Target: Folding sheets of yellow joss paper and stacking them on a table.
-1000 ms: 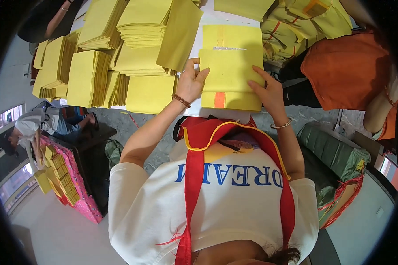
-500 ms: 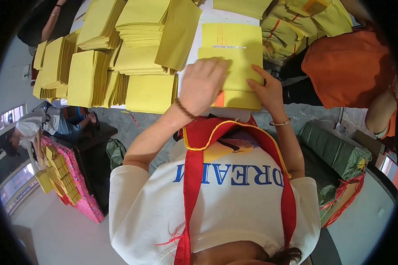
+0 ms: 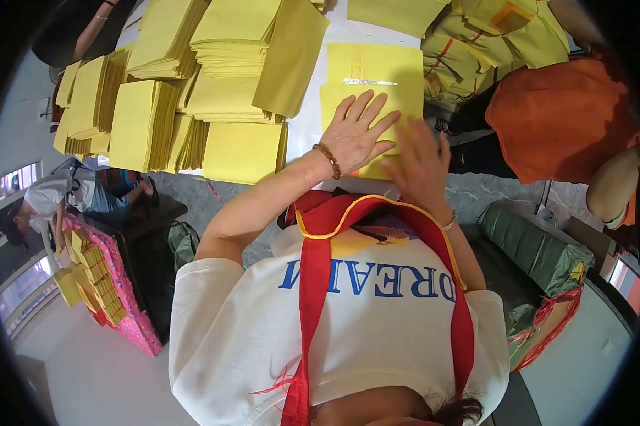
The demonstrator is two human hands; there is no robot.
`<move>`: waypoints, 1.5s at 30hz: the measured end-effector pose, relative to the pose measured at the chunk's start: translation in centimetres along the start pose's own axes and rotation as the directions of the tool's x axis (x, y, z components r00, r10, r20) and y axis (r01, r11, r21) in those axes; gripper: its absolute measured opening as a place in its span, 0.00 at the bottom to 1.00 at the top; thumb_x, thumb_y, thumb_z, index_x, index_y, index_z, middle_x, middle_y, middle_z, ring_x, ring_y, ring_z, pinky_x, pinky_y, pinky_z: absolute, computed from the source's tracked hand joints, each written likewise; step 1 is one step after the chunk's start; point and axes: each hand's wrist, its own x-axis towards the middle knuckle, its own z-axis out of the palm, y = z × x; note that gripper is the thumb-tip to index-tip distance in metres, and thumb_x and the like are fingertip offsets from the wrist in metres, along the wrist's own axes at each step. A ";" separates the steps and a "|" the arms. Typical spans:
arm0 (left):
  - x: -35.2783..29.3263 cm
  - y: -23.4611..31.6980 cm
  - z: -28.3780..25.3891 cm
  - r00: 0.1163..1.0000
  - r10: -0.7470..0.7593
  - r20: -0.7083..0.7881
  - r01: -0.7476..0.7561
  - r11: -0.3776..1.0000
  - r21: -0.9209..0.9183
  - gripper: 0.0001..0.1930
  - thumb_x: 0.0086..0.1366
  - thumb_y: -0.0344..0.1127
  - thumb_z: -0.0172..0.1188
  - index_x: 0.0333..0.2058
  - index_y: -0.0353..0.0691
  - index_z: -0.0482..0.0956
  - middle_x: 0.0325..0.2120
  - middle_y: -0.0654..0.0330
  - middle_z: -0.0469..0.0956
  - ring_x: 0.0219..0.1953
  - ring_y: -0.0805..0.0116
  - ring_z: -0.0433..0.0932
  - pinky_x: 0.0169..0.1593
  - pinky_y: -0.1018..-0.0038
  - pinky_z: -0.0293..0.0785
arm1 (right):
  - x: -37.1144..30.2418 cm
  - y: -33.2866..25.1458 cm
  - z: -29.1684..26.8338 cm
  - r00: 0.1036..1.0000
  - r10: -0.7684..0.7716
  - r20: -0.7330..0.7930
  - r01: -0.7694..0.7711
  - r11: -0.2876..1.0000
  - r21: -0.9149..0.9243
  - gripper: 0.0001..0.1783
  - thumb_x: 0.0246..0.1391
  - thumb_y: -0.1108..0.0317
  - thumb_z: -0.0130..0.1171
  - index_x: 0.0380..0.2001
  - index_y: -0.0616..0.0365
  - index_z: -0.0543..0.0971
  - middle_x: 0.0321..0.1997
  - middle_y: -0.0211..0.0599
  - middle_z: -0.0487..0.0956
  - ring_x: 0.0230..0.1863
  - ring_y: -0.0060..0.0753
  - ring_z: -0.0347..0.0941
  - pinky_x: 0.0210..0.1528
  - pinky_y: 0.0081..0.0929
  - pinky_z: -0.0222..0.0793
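Note:
A folded yellow paper sheet (image 3: 387,62) lies in front of me on the table, with a thin silvery strip (image 3: 370,82) across it near the fold. Flat on its lower half rests my left hand (image 3: 359,138), fingers spread. My right hand (image 3: 421,162) is over the sheet's right side, smeared by motion, its fingers stretched out with nothing visible in them. Between the two hands a small orange patch shows at the near edge; the rest of that edge is mostly covered.
Several stacks of folded yellow paper (image 3: 242,149) fill the table's left side. Another yellow sheet (image 3: 398,13) lies at the far edge. Right of it are tied yellow bundles (image 3: 469,50) and a person in orange (image 3: 561,121). A dark green wrapped bale (image 3: 536,238) is at the lower right.
My left hand has moved right and its fingers have spread. My right hand has let go of the sheet's right edge and moved inward and toward me.

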 end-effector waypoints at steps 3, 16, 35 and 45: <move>0.0 -0.3 -0.1 1.000 0.009 -0.021 -0.009 1.000 -0.027 0.27 0.60 0.51 0.51 0.55 0.46 0.64 0.57 0.50 0.58 0.60 0.51 0.54 0.60 0.55 0.49 | -1.0 0.5 1.1 0.987 -0.102 0.120 0.100 0.995 0.028 0.34 0.53 0.47 0.49 0.60 0.54 0.61 0.66 0.37 0.56 0.67 0.41 0.48 0.63 0.58 0.35; -0.8 1.3 -0.6 0.991 0.132 -0.010 -0.127 0.968 0.215 0.25 0.49 0.34 0.55 0.47 0.30 0.68 0.43 0.51 0.69 0.40 0.60 0.70 0.41 0.71 0.69 | -0.3 2.3 0.0 0.924 0.373 0.082 -0.233 0.382 0.894 0.22 0.59 0.72 0.46 0.56 0.62 0.64 0.58 0.38 0.68 0.59 0.29 0.61 0.59 0.24 0.55; -18.2 -8.0 -12.3 0.994 -0.088 0.061 0.064 0.944 0.323 0.25 0.51 0.26 0.51 0.52 0.44 0.71 0.49 0.61 0.73 0.48 0.63 0.70 0.50 0.68 0.65 | -0.6 3.4 1.7 0.924 0.370 0.099 -0.253 0.398 0.882 0.15 0.60 0.68 0.48 0.49 0.62 0.72 0.47 0.34 0.75 0.48 0.22 0.69 0.51 0.21 0.62; -20.4 -10.3 -8.0 0.956 -0.185 0.227 0.103 0.938 0.331 0.29 0.55 0.40 0.55 0.57 0.51 0.63 0.56 0.61 0.64 0.55 0.61 0.64 0.55 0.64 0.59 | -0.9 3.6 2.2 0.900 0.411 0.145 -0.315 0.385 0.867 0.15 0.59 0.69 0.50 0.47 0.63 0.73 0.46 0.34 0.76 0.46 0.21 0.69 0.50 0.19 0.63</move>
